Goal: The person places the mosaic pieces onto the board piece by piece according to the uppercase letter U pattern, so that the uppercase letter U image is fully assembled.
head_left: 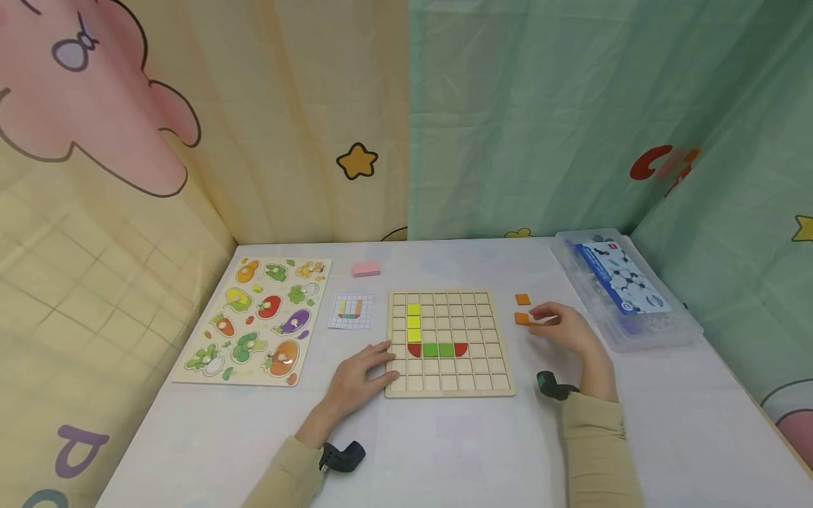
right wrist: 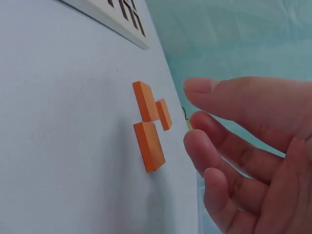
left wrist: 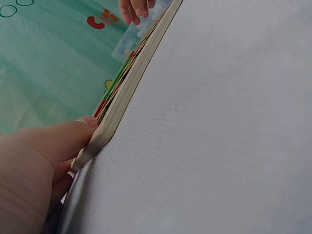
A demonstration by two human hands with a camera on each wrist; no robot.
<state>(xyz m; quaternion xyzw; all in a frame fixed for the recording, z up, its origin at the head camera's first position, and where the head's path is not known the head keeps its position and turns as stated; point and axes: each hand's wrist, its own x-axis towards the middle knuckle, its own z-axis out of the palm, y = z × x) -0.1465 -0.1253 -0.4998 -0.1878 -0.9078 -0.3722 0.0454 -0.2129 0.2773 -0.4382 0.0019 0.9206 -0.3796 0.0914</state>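
Observation:
A wooden grid board (head_left: 447, 390) lies on the table, holding three yellow square tiles (head_left: 414, 322), two green square tiles (head_left: 438, 350) and two red rounded corner tiles (head_left: 461, 349). My left hand (head_left: 358, 381) rests at its left edge; the thumb (left wrist: 80, 130) touches the rim near a corner, fingers fairly straight. To the board's right, my right hand (head_left: 565, 328) hovers beside three orange square tiles (right wrist: 149, 146), thumb and fingers loosely bent and apart. Nothing is between them in the right wrist view. In the head view the fingers partly cover the nearer orange tiles (head_left: 521, 319).
Left of the board lies a small pattern card (head_left: 352, 312), with a pink block (head_left: 366, 269) behind it. A vegetable puzzle board (head_left: 184, 374) lies at far left. At back right sits a clear plastic case (head_left: 616, 339) with a blue-and-white label. Curtains border the table's back and sides.

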